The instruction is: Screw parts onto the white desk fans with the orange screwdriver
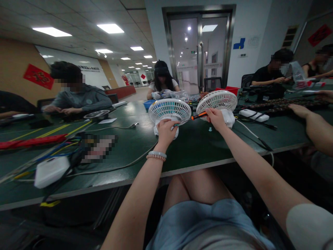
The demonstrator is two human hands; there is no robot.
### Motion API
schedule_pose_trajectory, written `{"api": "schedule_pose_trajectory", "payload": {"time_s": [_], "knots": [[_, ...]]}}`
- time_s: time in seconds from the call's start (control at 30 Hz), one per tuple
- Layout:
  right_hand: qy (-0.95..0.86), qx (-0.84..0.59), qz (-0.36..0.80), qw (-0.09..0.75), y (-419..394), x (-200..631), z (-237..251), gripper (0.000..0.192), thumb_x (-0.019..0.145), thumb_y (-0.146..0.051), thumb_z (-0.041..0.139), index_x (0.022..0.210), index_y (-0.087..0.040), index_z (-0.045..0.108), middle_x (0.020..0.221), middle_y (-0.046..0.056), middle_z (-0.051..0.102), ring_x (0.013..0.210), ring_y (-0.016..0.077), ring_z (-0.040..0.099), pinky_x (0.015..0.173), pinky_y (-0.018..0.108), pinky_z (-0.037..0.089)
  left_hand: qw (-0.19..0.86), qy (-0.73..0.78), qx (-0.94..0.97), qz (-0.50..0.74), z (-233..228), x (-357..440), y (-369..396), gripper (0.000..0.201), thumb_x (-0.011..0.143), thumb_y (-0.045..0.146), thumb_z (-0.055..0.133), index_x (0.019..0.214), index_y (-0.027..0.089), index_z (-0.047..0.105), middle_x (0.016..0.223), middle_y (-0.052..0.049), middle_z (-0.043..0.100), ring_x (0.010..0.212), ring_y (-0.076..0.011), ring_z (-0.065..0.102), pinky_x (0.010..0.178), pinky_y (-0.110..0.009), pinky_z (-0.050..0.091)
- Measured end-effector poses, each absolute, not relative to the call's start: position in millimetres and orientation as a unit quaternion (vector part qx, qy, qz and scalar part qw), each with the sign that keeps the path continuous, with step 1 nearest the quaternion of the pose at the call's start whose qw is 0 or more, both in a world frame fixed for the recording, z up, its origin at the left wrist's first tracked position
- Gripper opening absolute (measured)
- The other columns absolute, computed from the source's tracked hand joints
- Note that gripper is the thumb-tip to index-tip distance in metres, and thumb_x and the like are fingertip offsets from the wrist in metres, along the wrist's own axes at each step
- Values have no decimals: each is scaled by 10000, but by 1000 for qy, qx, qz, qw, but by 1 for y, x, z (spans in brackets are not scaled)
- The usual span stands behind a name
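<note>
A small white desk fan [169,110] with a teal inside stands on the dark green table [125,149]; my left hand [166,131] grips its base from the front. My right hand [215,117] holds an orange-handled screwdriver [199,116] whose tip points left toward that fan. A second white fan [217,100] stands just behind my right hand. A tiny pale part [210,129] lies on the table below my right hand.
A white box with cables [50,171] lies at the near left, a red strip [31,141] beyond it. A white power strip [253,115] and cords lie right. Another person's forearm [309,119] reaches in from the right. Several people sit around the table.
</note>
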State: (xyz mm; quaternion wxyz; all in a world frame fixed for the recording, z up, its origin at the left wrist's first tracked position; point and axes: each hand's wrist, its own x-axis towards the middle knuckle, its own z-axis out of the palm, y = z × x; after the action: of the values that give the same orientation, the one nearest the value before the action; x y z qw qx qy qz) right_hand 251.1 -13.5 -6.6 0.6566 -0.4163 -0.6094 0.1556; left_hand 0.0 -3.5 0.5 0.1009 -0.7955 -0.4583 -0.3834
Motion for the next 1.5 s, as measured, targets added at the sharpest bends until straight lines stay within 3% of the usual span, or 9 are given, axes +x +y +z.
{"api": "schedule_pose_trajectory", "payload": {"time_s": [0.2,0.5,0.63,0.93,1.1,1.3,1.5], "knots": [[-600,-384,174,680,-11,248,-6,387,758,-540,536,928,-203,622,532,-48,494,442,78,428,432,203,341,96,-464,-796,-378,1,0,-4,253,772,256,540,982,315,667,987,-14,667,1066,-237,455,948,-431,278],[-591,-313,291,685,-17,247,-4,312,790,-397,448,922,-172,619,464,-48,447,405,84,405,405,216,329,99,-459,-798,-379,0,0,-3,253,779,267,531,989,320,662,990,-12,663,1067,-233,458,945,-440,272],[-577,-346,290,681,-16,248,-4,351,789,-448,470,961,-171,600,448,-53,455,384,84,413,379,209,302,102,-460,-796,-381,0,1,-3,251,778,262,532,984,320,663,990,-13,662,1066,-234,459,949,-441,272],[-581,-413,205,671,-7,250,-9,467,773,-633,454,636,-191,515,414,-50,426,367,72,382,371,200,293,100,-463,-795,-378,0,1,-4,251,777,265,534,985,320,664,995,-19,662,1068,-242,453,939,-443,281],[-585,-379,262,668,-10,248,-7,375,750,-561,541,863,-206,578,444,-74,428,354,71,376,355,198,312,101,-461,-794,-383,0,1,-3,249,774,266,536,983,312,665,990,-21,661,1065,-240,457,939,-438,281],[-573,-335,320,676,-14,247,-4,272,759,-422,494,865,-185,578,444,-63,459,358,82,412,358,208,331,101,-462,-794,-383,-1,1,-3,248,773,265,540,982,314,664,993,-21,661,1068,-237,456,942,-434,284],[-559,-318,363,674,-15,249,-3,330,758,-384,424,953,-163,572,457,-50,490,364,92,426,371,222,341,100,-466,-795,-377,1,1,-4,250,777,265,532,987,312,661,990,-20,658,1070,-238,451,939,-432,287]]}}
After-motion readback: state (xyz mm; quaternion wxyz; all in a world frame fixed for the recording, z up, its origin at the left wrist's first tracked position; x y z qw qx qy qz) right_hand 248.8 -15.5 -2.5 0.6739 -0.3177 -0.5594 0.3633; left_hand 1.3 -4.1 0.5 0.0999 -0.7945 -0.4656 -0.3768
